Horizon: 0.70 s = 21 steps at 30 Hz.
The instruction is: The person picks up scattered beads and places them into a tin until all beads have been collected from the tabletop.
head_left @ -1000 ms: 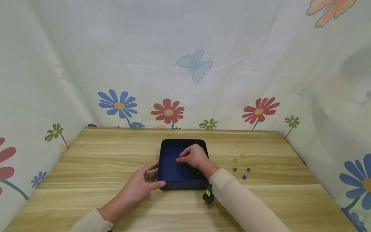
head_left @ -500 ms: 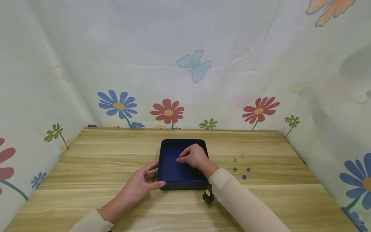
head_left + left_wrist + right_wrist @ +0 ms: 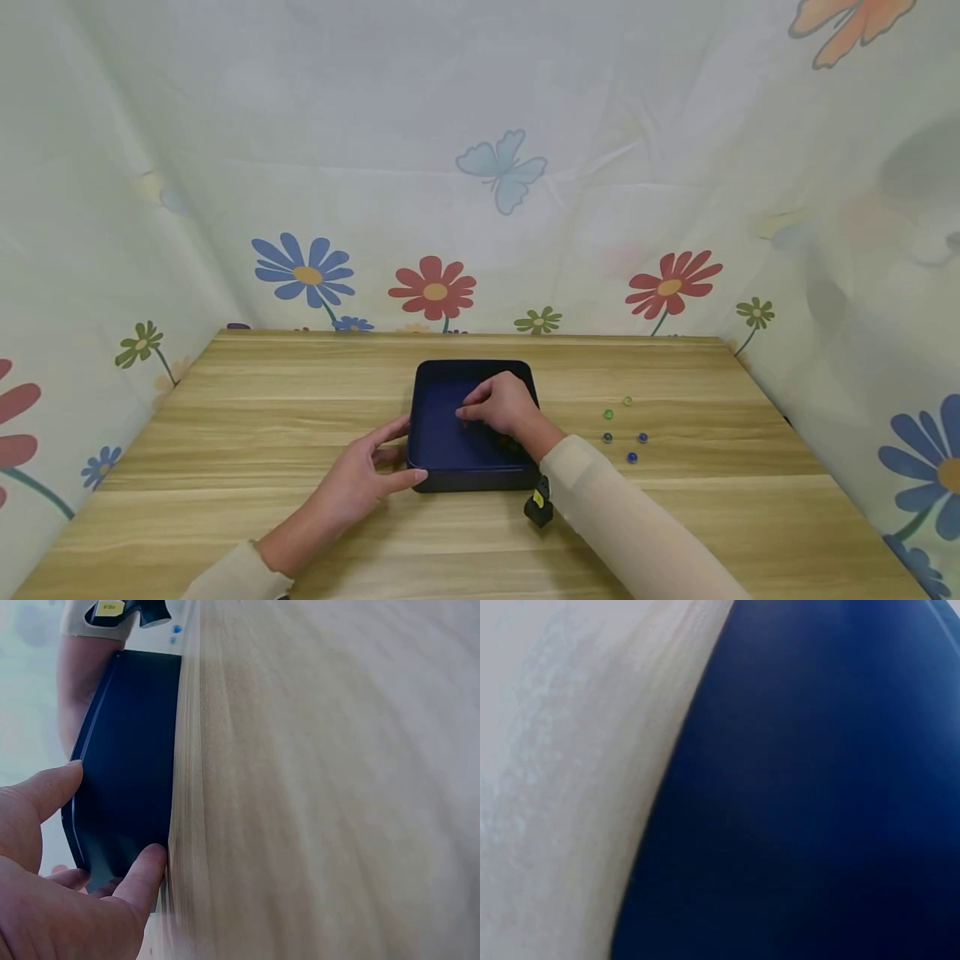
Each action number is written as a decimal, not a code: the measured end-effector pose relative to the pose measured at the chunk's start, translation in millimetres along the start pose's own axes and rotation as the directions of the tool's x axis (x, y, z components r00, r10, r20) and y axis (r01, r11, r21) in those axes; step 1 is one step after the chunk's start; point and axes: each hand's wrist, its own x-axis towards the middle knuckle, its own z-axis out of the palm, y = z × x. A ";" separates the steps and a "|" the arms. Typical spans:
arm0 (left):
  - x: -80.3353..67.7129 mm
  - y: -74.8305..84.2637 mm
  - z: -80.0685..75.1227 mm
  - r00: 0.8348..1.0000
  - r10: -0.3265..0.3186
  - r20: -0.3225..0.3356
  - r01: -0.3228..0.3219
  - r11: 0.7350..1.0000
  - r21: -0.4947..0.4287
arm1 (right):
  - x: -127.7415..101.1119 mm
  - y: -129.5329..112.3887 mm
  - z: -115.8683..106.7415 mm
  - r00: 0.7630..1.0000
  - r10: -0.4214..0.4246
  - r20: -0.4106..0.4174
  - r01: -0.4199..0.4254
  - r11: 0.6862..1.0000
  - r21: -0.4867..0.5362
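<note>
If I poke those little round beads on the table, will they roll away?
Probably. The small round blue and green beads look like smooth balls lying loose on the flat wooden table, so a poke would likely scatter them. They look tiny, so probably light and fiddly to pinch.

Soft, even daylight fills the head view with faint shadows at 3 o'clock on the curtain and wide-angle bending at the edges, while both wrist views are blurred, the worktop smeared and the blue tray out of focus.
</note>
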 end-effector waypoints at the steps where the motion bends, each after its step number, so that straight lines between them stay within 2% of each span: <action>1: 0.3 -0.3 0.2 1.000 -0.004 -0.002 0.004 1.000 0.000 | -0.2 -0.2 -0.2 1.000 0.000 0.000 0.000 1.000 0.003; 10: 0.1 0.2 0.0 1.000 -0.006 0.001 0.006 1.000 0.000 | -4.6 -1.9 -7.3 0.999 -0.033 -0.003 0.033 0.999 0.040; 17: 0.0 0.2 -0.2 1.000 -0.001 0.001 0.001 1.000 0.004 | -12.2 -4.0 -17.7 0.996 -0.093 -0.012 0.094 0.988 0.126; 21: 0.7 -0.4 0.2 1.000 -0.004 -0.003 0.004 1.000 0.002 | -19.2 -6.6 -25.0 0.995 -0.095 -0.018 0.097 0.980 0.172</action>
